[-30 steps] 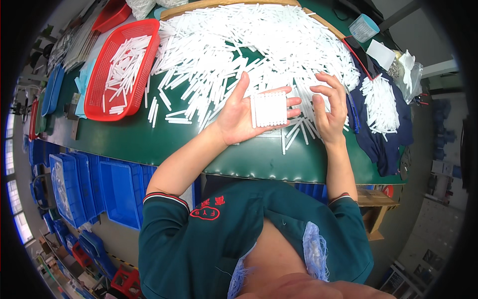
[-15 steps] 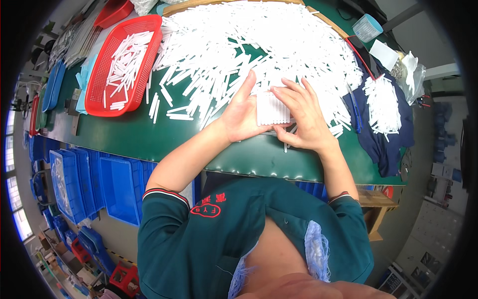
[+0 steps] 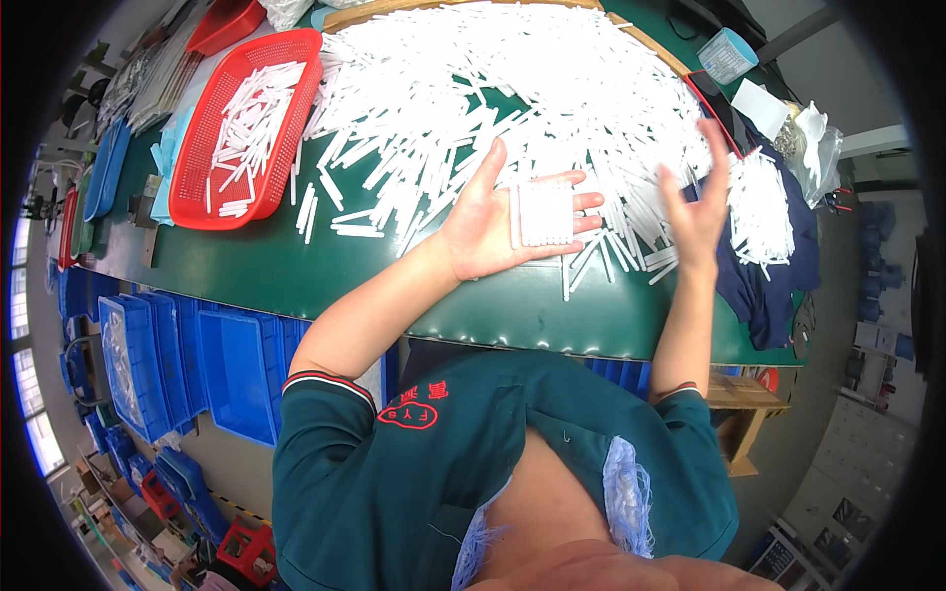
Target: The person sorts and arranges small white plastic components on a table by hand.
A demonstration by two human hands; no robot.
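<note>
left hand (image 3: pixel 483 225) palm up, thumb and fingers spread, grip apart. the row of sticks (image 3: pixel 544 214) lies flat on it, across palm and fingers, thumb standing off to its left; it hides the finger bases. glare washes out single sticks, so no sure count. right hand (image 3: pixel 698 212) blurred, fingertips hard to make out; grip apart, well right of the row, hiding part of the dark cloth (image 3: pixel 764 310). the pile (image 3: pixel 552 79) on the green surface (image 3: pixel 325 281) glares white. far red bin (image 3: pixel 225 25) cut off at top of view.
</note>
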